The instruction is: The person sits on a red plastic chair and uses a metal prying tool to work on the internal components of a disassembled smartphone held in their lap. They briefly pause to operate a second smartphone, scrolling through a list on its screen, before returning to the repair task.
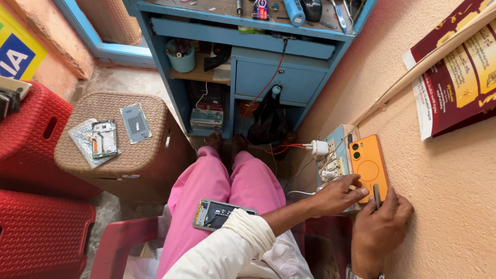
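A rough peach wall point(449, 170) is running along the side where the grip is, with a maroon poster point(460, 72) hanging above it. Ahead of the grip, a blue bench point(268, 67) is standing with tools lying on top and a drawer below. Well off to the far side, a brown wicker stool point(129, 155) is sitting on the grey floor point(119, 80) beside red crates point(36, 134). Daylight is falling evenly.

Brown wicker stool point(150, 160) w/ phone frame point(105, 138), grey panel point(136, 123).
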Tool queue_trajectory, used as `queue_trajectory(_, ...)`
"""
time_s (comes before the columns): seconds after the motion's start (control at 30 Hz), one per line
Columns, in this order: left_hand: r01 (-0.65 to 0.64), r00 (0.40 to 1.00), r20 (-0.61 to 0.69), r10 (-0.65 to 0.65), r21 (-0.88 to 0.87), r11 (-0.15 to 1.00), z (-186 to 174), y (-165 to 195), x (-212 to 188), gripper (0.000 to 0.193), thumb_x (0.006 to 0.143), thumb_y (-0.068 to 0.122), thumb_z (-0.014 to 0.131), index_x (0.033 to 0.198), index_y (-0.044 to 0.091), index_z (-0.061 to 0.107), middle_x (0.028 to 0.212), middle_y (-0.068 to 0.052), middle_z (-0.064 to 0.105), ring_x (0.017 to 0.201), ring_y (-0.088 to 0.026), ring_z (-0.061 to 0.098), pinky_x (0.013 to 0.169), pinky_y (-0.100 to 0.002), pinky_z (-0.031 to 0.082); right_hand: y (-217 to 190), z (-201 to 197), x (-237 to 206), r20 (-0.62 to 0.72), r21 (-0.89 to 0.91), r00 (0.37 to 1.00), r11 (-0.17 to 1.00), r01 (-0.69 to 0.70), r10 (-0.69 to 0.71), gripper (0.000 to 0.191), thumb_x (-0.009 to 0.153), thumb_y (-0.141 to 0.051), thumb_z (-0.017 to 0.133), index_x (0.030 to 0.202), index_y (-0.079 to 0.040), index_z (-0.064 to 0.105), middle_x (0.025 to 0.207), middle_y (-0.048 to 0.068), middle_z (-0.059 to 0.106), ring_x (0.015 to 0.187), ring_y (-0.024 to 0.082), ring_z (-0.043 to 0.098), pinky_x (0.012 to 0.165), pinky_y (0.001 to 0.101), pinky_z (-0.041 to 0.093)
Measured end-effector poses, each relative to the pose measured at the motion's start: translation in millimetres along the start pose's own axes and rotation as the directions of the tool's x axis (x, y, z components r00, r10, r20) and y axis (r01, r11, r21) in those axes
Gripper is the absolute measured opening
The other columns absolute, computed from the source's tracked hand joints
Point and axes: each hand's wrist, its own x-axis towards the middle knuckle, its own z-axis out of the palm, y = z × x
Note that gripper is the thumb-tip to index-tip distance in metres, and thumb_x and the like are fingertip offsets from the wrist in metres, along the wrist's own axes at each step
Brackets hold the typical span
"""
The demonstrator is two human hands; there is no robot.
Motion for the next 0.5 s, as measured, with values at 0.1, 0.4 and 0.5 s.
queue_trajectory(0.1,-0.025,1.0,-0.015,0.025,0.032,0.999,0.2,-0.6,3.0,0.071,0.101,0.049,0.055,0.144,-0.007,0.049,0.137,-0.028,0.059,0.122,-0.037,0.062,0.1,-0.044,0.051,-0.4,1.0,1.1,-0.033,0.04,0.999,0.999,0.008,-0.006,0.043,0.092,-0.007,0.075,0.134,0.003,0.068,0.123,0.019,0.059,0.115,0.034,0.063,0.095,0.0423,0.054)
queue_trajectory(0.4,0.061,0.996,-0.064,-0.059,0.036,0.997,3.0,1.4,15.4,0.069,0.1,0.049,0.056,0.136,-0.011,0.053,0.123,-0.028,0.063,0.111,-0.034,0.065,0.093,-0.044,0.053,3.2,11.6,6.4,-0.018,0.305,0.992,0.946,-0.111,0.122,0.03,0.099,-0.004,0.075,0.127,0.005,0.071,0.119,0.019,0.057,0.098,0.026,0.064,0.08,0.0347,0.058)
queue_trajectory(0.5,0.094,0.993,-0.071,-0.09,0.052,0.994,5.3,3.9,19.3,0.063,0.1,0.048,0.057,0.122,-0.011,0.06,0.11,-0.025,0.068,0.1,-0.032,0.067,0.086,-0.044,0.054,5.5,15.5,6.9,-0.046,0.347,0.99,0.931,-0.109,0.133,0.028,0.097,-0.004,0.077,0.122,0.007,0.072,0.114,0.018,0.058,0.096,0.025,0.065,0.078,0.0343,0.058)
